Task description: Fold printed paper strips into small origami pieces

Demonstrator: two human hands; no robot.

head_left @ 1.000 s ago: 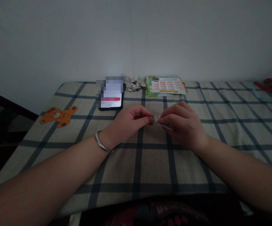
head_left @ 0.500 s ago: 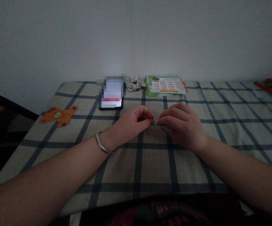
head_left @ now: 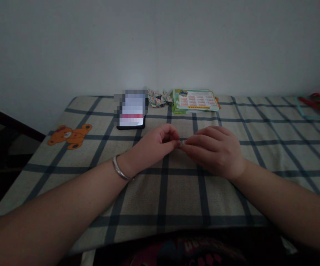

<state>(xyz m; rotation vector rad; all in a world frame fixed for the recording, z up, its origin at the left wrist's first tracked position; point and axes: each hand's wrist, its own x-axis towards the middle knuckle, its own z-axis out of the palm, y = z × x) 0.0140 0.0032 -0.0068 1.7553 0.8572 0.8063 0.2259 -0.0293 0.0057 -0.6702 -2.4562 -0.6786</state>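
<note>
Between my fingertips, just above the checked cloth, is a small piece of folded printed paper; most of it is hidden. My left hand pinches its left end with thumb and forefinger, and a metal bangle circles that wrist. From the other side my right hand closes over the paper, fingers together and back of the hand up. Behind the hands lie several folded strips of similar printed paper, beside a stack of printed sheets.
A phone with a lit, blurred screen lies left of the folded strips. An orange bear cutout lies at the left on the checked tablecloth. Red and green ribbon-like strips lie at the far right, and a wall stands behind.
My right hand has lowered slightly and its fingers have closed further over the paper, so less of it shows. The left hand has hardly moved.
</note>
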